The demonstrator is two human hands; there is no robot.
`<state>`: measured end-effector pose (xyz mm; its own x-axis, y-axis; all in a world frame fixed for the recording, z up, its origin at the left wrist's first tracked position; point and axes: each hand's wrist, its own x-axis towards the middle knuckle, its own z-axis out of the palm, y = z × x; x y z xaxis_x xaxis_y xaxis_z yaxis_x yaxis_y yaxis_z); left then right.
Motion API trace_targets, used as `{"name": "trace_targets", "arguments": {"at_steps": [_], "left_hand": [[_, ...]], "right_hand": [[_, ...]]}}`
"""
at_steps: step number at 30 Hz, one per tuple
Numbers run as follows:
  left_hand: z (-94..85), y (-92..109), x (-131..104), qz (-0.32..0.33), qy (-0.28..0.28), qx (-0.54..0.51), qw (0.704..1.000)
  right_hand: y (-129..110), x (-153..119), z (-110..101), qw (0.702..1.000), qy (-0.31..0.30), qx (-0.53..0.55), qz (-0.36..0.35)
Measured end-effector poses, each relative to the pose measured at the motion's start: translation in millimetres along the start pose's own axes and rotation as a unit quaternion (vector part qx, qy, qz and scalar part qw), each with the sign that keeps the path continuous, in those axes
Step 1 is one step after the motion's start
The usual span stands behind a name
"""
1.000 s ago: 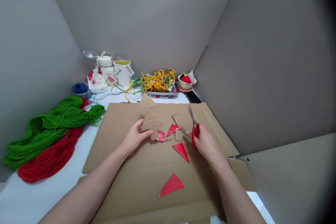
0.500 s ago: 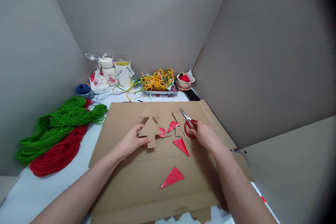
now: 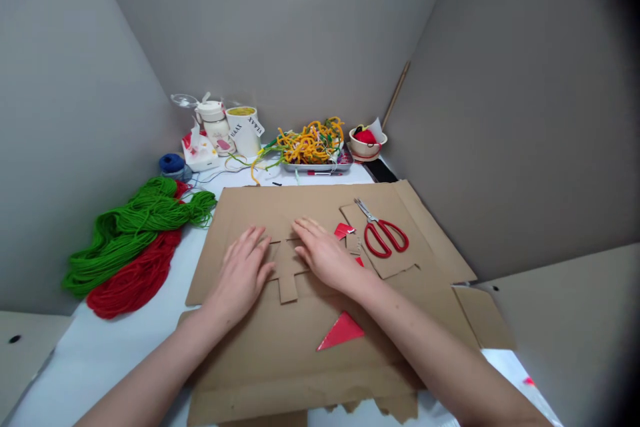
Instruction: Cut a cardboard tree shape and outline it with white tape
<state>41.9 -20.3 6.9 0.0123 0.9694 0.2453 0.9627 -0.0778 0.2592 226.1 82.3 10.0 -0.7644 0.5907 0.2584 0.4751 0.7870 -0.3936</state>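
Note:
A tree-shaped cardboard cutout (image 3: 287, 280) lies flat on the large cardboard sheet (image 3: 260, 353), its trunk toward me. My left hand (image 3: 245, 263) rests over its left edge with the fingers stretched out. Over its right side lies my right hand (image 3: 320, 250), fingers extended; both hands hide part of the cutout. Red-handled scissors (image 3: 383, 230) lie right of my right hand, blades pointing away, on a cut cardboard piece (image 3: 387, 267). A red triangular scrap (image 3: 343, 331) sits nearer me, and another red scrap (image 3: 344, 231) is just beyond my right wrist.
Green yarn (image 3: 135, 220) and red yarn (image 3: 140, 277) lie on the left. At the back stand a white bottle (image 3: 215, 127), a white cup (image 3: 244, 133), a tray (image 3: 325, 167) of yellow yarn and a bowl (image 3: 367, 147). A phone (image 3: 380, 171) lies near the bowl.
My right hand has let go of the scissors, which now lie on the cardboard, and has moved left to the cutout. My left hand has released its grip and spread flat on it.

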Motion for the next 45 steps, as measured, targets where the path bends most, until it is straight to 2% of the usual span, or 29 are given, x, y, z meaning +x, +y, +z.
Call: {"name": "trace_targets", "arguments": {"at_steps": [6, 11, 18, 21, 24, 27, 30, 32, 35, 38, 41, 45], "left_hand": [[34.5, -6, 6, 0.033, -0.066, -0.013, 0.997], [42.0, -9, 3, 0.037, -0.087, 0.007, 0.995], [36.7, -6, 5, 0.031, -0.088, 0.028, 0.995], [36.3, -5, 5, 0.028, -0.09, 0.03, 0.995], [34.6, -4, 5, 0.024, -0.093, 0.031, 0.995], [27.8, -3, 7, 0.023, -0.082, 0.016, 0.996], [15.2, 0, 9, 0.027, -0.036, -0.006, 0.999], [5.5, 4, 9, 0.03, 0.011, -0.021, 0.999], [-7.0, 13, 3, 0.049, 0.059, -0.055, 0.995], [-14.1, 25, -7, 0.034, 0.071, -0.083, 0.993], [-16.7, 35, -17, -0.009, 0.062, -0.108, 0.992], [-15.8, 46, -20, 0.033, 0.034, -0.088, 0.995]], "right_hand": [[-8, -3, 28, 0.997, -0.042, -0.061, -0.015], [-9, -6, 31, 0.995, -0.055, -0.086, -0.004], [-13, -8, 31, 0.995, -0.027, -0.099, 0.019], [-17, -11, 23, 0.996, -0.019, -0.086, 0.023], [-13, -14, -4, 0.998, 0.031, -0.043, 0.016], [4, -24, -40, 0.988, 0.146, 0.002, 0.053], [26, -41, -67, 0.967, 0.215, 0.04, 0.128], [36, -54, -75, 0.957, 0.232, 0.047, 0.166], [44, -70, -74, 0.952, 0.237, 0.064, 0.186], [46, -78, -66, 0.944, 0.235, 0.083, 0.218], [50, -79, -59, 0.933, 0.23, 0.081, 0.264], [55, -76, -54, 0.94, 0.228, 0.097, 0.234]]}}
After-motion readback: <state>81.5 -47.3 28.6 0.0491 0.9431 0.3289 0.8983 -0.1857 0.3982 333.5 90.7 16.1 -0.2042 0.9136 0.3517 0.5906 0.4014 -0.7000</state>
